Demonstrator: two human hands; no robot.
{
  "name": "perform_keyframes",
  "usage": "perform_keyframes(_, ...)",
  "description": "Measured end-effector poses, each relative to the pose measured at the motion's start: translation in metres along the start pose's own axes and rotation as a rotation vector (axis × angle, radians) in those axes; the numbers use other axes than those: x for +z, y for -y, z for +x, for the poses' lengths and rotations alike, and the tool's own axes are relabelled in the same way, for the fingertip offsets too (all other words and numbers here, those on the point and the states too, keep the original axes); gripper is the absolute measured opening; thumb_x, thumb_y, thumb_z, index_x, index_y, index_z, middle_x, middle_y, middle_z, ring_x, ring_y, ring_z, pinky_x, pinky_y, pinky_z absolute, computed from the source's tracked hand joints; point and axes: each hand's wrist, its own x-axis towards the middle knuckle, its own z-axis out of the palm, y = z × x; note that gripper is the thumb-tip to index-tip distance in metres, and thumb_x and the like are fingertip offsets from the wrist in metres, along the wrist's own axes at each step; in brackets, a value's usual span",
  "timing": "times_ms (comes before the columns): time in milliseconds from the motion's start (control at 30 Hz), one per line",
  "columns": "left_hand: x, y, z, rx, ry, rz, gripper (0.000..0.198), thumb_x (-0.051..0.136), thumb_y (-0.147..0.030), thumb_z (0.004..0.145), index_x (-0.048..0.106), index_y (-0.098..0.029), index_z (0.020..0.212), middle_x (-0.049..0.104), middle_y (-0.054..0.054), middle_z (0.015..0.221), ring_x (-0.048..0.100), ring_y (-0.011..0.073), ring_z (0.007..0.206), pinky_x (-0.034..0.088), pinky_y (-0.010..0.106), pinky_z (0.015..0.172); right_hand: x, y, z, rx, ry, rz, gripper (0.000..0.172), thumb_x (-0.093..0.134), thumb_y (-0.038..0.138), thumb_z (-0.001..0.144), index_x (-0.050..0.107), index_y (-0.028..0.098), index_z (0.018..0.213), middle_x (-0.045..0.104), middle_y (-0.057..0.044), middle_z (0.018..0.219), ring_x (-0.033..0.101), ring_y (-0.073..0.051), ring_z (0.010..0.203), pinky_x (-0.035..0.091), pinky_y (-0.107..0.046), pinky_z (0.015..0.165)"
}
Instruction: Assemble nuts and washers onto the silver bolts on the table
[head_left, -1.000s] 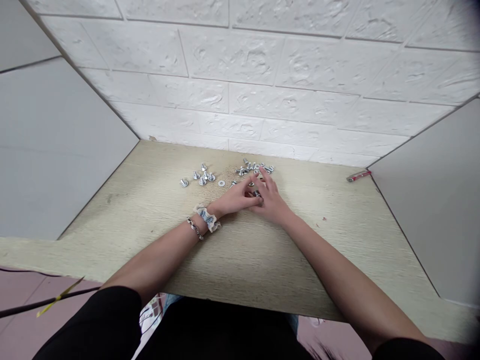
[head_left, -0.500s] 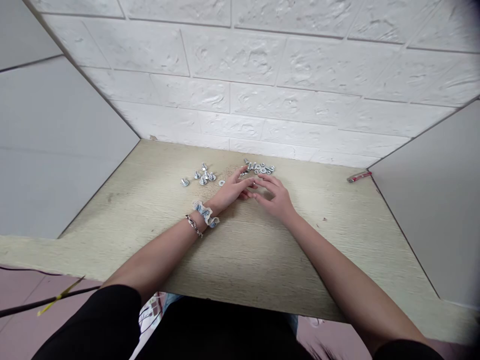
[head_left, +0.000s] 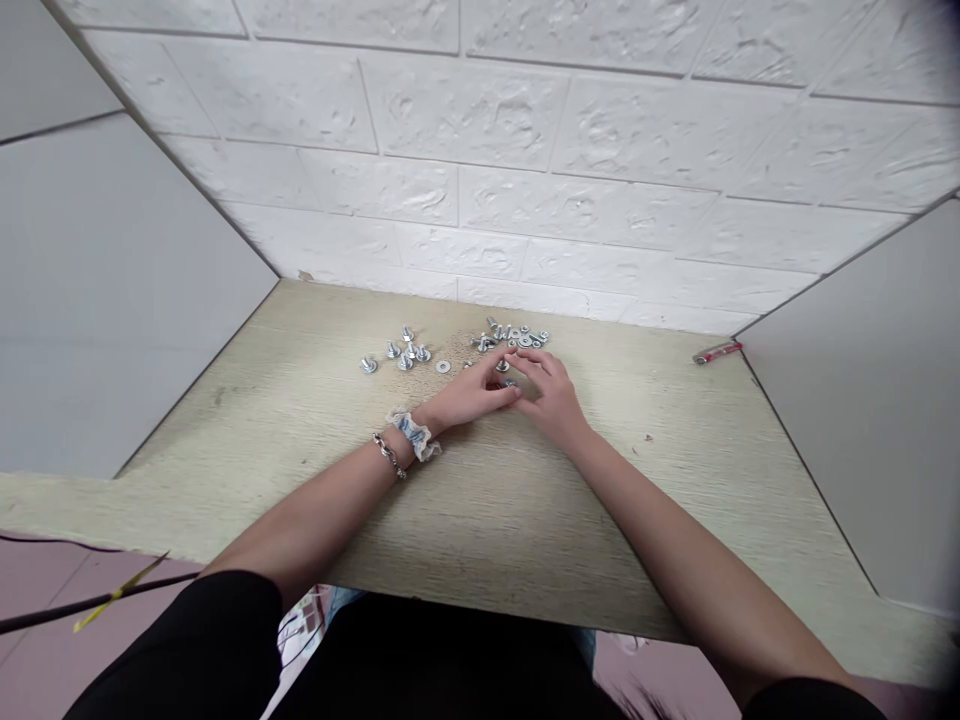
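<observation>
My left hand (head_left: 474, 392) and my right hand (head_left: 553, 398) meet over the middle of the board, fingertips almost touching. Between the thumbs shows a small metal bolt (head_left: 510, 383), pinched by both hands and partly hidden by the fingers. Another silver bolt (head_left: 502, 366) appears in the gap between my fingers; I cannot tell if it is touched. A flat washer (head_left: 443, 367) lies left of my left hand. Farther left is a group of bolts with washers on them (head_left: 406, 361). Just beyond my fingertips lies a pile of loose bolts, nuts and washers (head_left: 525, 341).
The wooden board (head_left: 480, 510) runs back to a white brick-patterned wall (head_left: 495, 200). Grey panels (head_left: 127, 300) close off both sides. A red-handled tool (head_left: 718, 353) lies at the right by the panel. Brown specks (head_left: 457, 350) dot the board near the hardware.
My fingers have spread apart somewhat, and the thumbs have shifted toward me. The bolts between my hands and part of the pile behind them now show more.
</observation>
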Motion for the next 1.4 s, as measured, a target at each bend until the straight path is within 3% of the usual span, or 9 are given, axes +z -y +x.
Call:
perform_keyframes(167, -0.001, 0.001, 0.001, -0.019, 0.050, 0.013, 0.077, 0.062, -0.031, 0.079, 0.023, -0.019, 0.145, 0.061, 0.002, 0.082, 0.056, 0.0140, 0.074, 0.043, 0.027, 0.068, 0.001, -0.004, -0.001, -0.071, 0.027, -0.019, 0.037, 0.060, 0.035, 0.082, 0.060, 0.033, 0.119, 0.054, -0.006, 0.124, 0.049, -0.026, 0.115, 0.044, -0.049, 0.096)
perform_keyframes(333, 0.000, -0.005, 0.000, -0.084, 0.021, -0.104, 0.082, 0.062, -0.030, 0.080, 0.018, -0.017, 0.147, 0.061, 0.001, 0.077, 0.056, 0.0132, 0.071, 0.042, 0.027, 0.066, 0.000, -0.001, 0.000, -0.060, 0.047, 0.033, 0.028, 0.060, 0.040, 0.083, 0.067, 0.030, 0.109, 0.063, -0.006, 0.110, 0.056, -0.023, 0.104, 0.048, -0.045, 0.091)
perform_keyframes(467, 0.001, -0.011, -0.001, -0.149, -0.077, -0.200, 0.076, 0.060, -0.029, 0.082, 0.021, -0.017, 0.146, 0.063, 0.002, 0.079, 0.056, 0.0113, 0.067, 0.043, 0.025, 0.065, -0.002, 0.005, 0.002, 0.007, 0.000, 0.070, 0.029, 0.062, 0.043, 0.081, 0.068, 0.027, 0.104, 0.066, -0.006, 0.102, 0.060, -0.022, 0.098, 0.050, -0.043, 0.088)
perform_keyframes(600, 0.000, -0.012, 0.001, -0.180, -0.201, -0.295, 0.067, 0.057, -0.031, 0.084, 0.028, -0.017, 0.143, 0.064, 0.003, 0.082, 0.056, 0.0093, 0.063, 0.044, 0.025, 0.065, -0.005, 0.010, 0.003, 0.047, -0.062, 0.079, 0.018, 0.061, 0.039, 0.082, 0.069, 0.024, 0.083, 0.067, -0.004, 0.090, 0.062, -0.020, 0.088, 0.052, -0.039, 0.082)
perform_keyframes(667, -0.001, -0.010, 0.002, -0.182, -0.212, -0.321, 0.065, 0.056, -0.033, 0.085, 0.030, -0.018, 0.142, 0.064, 0.002, 0.078, 0.057, 0.0097, 0.062, 0.045, 0.025, 0.065, -0.005, 0.010, 0.003, 0.033, -0.062, 0.069, 0.015, 0.060, 0.036, 0.083, 0.067, 0.024, 0.083, 0.067, -0.004, 0.088, 0.062, -0.019, 0.087, 0.052, -0.038, 0.082)
perform_keyframes(867, -0.002, -0.007, 0.001, -0.131, -0.077, -0.181, 0.068, 0.060, -0.033, 0.083, 0.030, -0.019, 0.143, 0.059, -0.001, 0.070, 0.057, 0.0110, 0.064, 0.045, 0.026, 0.067, -0.003, 0.007, 0.002, 0.055, -0.079, 0.074, 0.017, 0.059, 0.032, 0.083, 0.063, 0.023, 0.097, 0.067, -0.005, 0.094, 0.061, -0.020, 0.091, 0.053, -0.038, 0.080)
perform_keyframes(1033, -0.002, -0.004, -0.001, -0.061, 0.048, -0.114, 0.080, 0.060, -0.030, 0.082, 0.015, -0.019, 0.148, 0.059, -0.001, 0.075, 0.056, 0.0120, 0.072, 0.043, 0.027, 0.073, -0.003, 0.006, 0.001, 0.014, -0.037, 0.053, 0.023, 0.059, 0.028, 0.081, 0.061, 0.024, 0.103, 0.065, -0.005, 0.100, 0.059, -0.021, 0.096, 0.051, -0.039, 0.084)
perform_keyframes(1200, -0.001, -0.002, -0.001, -0.030, 0.071, -0.024, 0.088, 0.063, -0.031, 0.080, 0.010, -0.019, 0.149, 0.060, 0.001, 0.080, 0.055, 0.0151, 0.077, 0.042, 0.030, 0.075, -0.002, 0.006, 0.001, -0.034, 0.036, 0.026, 0.027, 0.056, 0.025, 0.080, 0.062, 0.024, 0.107, 0.061, -0.007, 0.108, 0.057, -0.023, 0.103, 0.049, -0.040, 0.091)
perform_keyframes(1400, 0.001, 0.001, 0.001, -0.029, 0.071, -0.144, 0.089, 0.064, -0.033, 0.080, 0.009, -0.022, 0.149, 0.062, 0.005, 0.091, 0.057, 0.0177, 0.084, 0.042, 0.033, 0.080, 0.001, 0.002, 0.000, -0.049, 0.056, 0.035, 0.029, 0.052, 0.028, 0.086, 0.063, 0.024, 0.113, 0.058, -0.009, 0.114, 0.055, -0.023, 0.108, 0.051, -0.040, 0.090)
